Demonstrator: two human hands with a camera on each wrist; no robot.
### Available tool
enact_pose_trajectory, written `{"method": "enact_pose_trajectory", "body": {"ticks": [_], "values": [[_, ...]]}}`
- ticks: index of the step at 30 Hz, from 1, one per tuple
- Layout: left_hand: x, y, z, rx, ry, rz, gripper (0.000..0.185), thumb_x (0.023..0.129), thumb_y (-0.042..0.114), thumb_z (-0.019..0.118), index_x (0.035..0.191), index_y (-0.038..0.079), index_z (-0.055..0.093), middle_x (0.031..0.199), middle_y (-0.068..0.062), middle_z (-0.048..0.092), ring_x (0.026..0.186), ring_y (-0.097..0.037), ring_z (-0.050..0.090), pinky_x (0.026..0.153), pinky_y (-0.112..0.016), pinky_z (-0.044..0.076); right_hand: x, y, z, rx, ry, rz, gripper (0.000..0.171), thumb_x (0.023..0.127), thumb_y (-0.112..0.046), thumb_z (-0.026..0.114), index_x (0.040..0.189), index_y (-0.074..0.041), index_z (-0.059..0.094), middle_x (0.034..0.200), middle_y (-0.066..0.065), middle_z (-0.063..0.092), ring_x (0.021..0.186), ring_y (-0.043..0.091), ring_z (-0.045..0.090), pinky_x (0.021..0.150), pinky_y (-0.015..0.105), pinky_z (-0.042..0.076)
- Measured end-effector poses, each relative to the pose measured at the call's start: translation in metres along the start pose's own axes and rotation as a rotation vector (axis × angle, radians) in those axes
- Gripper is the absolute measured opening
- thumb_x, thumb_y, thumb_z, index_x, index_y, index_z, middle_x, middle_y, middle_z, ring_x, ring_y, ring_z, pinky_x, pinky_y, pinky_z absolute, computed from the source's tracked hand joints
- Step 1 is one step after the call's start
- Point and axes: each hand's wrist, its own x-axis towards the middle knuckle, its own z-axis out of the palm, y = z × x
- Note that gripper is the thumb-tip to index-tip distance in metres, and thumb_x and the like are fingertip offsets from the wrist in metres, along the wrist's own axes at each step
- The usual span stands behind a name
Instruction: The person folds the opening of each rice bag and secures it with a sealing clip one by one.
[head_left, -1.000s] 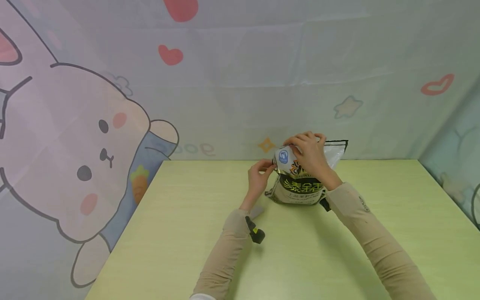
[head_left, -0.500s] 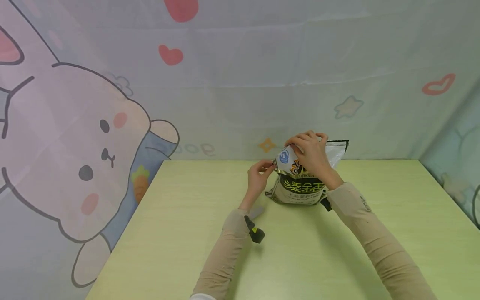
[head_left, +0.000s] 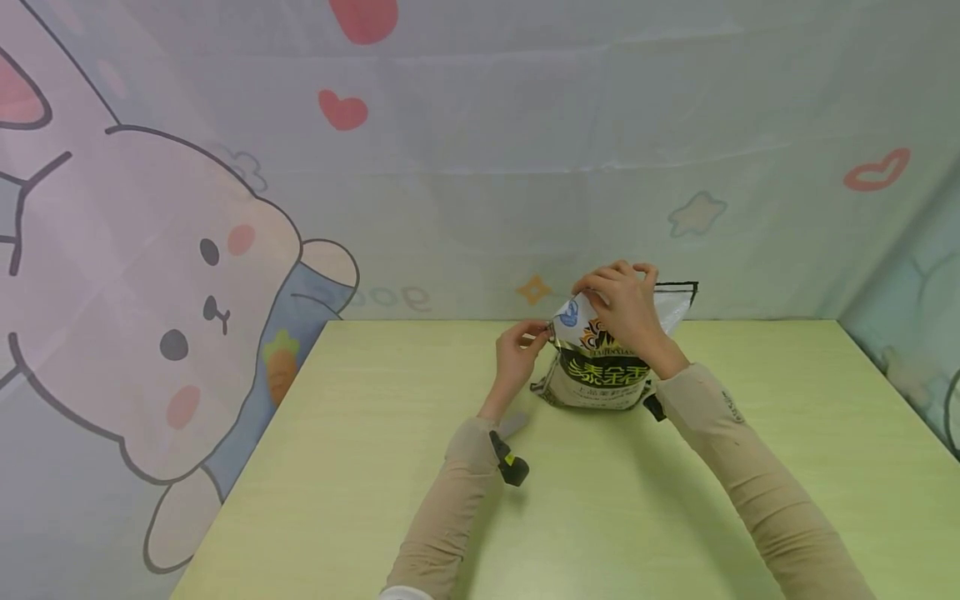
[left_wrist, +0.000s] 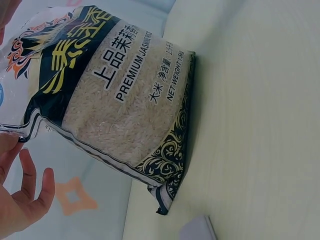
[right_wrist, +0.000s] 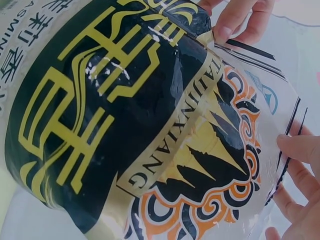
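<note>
A bag of jasmine rice stands upright on the table, its clear lower part showing the grains in the left wrist view. My left hand pinches the bag's left side edge between thumb and forefinger, the other fingers loosely bent. At the top, my right hand holds the upper edge, thumb on the printed front and fingers behind. Both hands appear in the right wrist view: the right hand at the top edge, the left hand at the side seam. Whether the bag's top is sealed, I cannot tell.
A small flat grey object lies on the pale green table near my left wrist. Behind the table hangs a printed cloth with a cartoon rabbit. A dark cable shows at the far right.
My right hand has shifted slightly to the right along the bag's top edge. The upper left part of the bag looks a little straighter. My left hand keeps its place.
</note>
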Motion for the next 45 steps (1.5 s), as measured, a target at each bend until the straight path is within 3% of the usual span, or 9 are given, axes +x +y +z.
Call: {"method": "enact_pose_trajectory", "body": {"ticks": [5,10,15,22,31,35,38,42,45], "values": [[0.000,0.004,-0.001,-0.037,-0.025,-0.055,0.014,0.084,0.009,0.060,0.094,0.001,0.066,0.086,-0.019,0.065,0.068,-0.026,0.062,0.055,-0.019,0.049,0.000,0.003,-0.001,-0.005,0.003,-0.007,0.012,0.082,-0.007,0.062,0.081,-0.017,0.068,0.087,0.006,0.068,0.084,0.025,0.048,0.089,0.056,0.019],[-0.004,0.024,-0.007,-0.074,-0.056,-0.089,0.014,0.084,0.004,0.058,0.094,-0.005,0.064,0.086,-0.024,0.064,0.064,-0.015,0.059,0.057,-0.028,0.053,-0.001,0.004,-0.001,0.007,-0.015,0.014,0.011,0.082,-0.007,0.062,0.081,-0.016,0.068,0.087,0.006,0.068,0.084,0.026,0.048,0.089,0.056,0.019],[-0.008,0.038,-0.011,-0.090,-0.073,-0.094,0.016,0.084,0.002,0.057,0.096,-0.007,0.063,0.092,-0.025,0.064,0.073,-0.029,0.064,0.062,-0.038,0.054,0.000,0.003,-0.004,0.031,-0.068,0.038,0.012,0.083,-0.007,0.060,0.083,-0.016,0.068,0.090,0.008,0.067,0.087,0.027,0.047,0.090,0.057,0.018],[-0.008,0.034,-0.011,-0.160,-0.111,-0.108,0.019,0.085,-0.002,0.054,0.102,-0.009,0.060,0.100,-0.027,0.061,0.086,-0.042,0.058,0.067,-0.044,0.053,0.000,0.002,-0.005,0.070,-0.143,0.052,0.017,0.087,-0.005,0.054,0.086,-0.016,0.067,0.092,0.009,0.063,0.089,0.031,0.042,0.090,0.060,0.013],[-0.007,0.034,-0.012,-0.221,-0.124,-0.174,0.023,0.089,0.003,0.050,0.109,-0.005,0.058,0.103,-0.027,0.060,0.071,-0.002,0.054,0.068,-0.036,0.054,-0.002,0.001,-0.004,0.080,-0.128,0.048,0.017,0.086,-0.003,0.055,0.084,-0.016,0.067,0.090,0.008,0.062,0.089,0.032,0.043,0.091,0.062,0.013],[-0.005,0.035,-0.012,-0.247,-0.123,-0.179,0.025,0.090,0.008,0.049,0.109,-0.007,0.057,0.103,-0.028,0.059,0.077,-0.024,0.061,0.071,-0.043,0.053,-0.002,0.001,-0.004,0.082,-0.128,0.049,0.018,0.086,-0.003,0.054,0.084,-0.016,0.067,0.091,0.008,0.062,0.090,0.032,0.043,0.090,0.062,0.013],[-0.003,0.036,-0.013,-0.269,-0.132,-0.174,0.027,0.091,0.011,0.048,0.109,-0.008,0.057,0.107,-0.028,0.058,0.089,-0.041,0.058,0.070,-0.037,0.054,-0.002,0.001,-0.003,0.084,-0.131,0.052,0.018,0.087,-0.003,0.054,0.084,-0.016,0.066,0.092,0.008,0.063,0.090,0.032,0.042,0.090,0.062,0.013],[0.000,0.037,-0.012,-0.276,-0.139,-0.176,0.028,0.092,0.013,0.048,0.109,-0.007,0.057,0.110,-0.026,0.058,0.094,-0.041,0.057,0.067,-0.025,0.053,-0.001,0.002,-0.003,0.083,-0.132,0.048,0.018,0.086,-0.002,0.055,0.083,-0.015,0.066,0.092,0.008,0.063,0.091,0.032,0.043,0.090,0.061,0.013],[0.002,0.040,-0.012,-0.272,-0.136,-0.182,0.027,0.092,0.014,0.048,0.107,-0.006,0.058,0.109,-0.025,0.059,0.094,-0.038,0.058,0.068,-0.028,0.054,-0.001,0.002,-0.004,0.083,-0.133,0.042,0.017,0.086,-0.003,0.055,0.082,-0.015,0.066,0.092,0.007,0.063,0.091,0.031,0.042,0.090,0.061,0.013]]}}
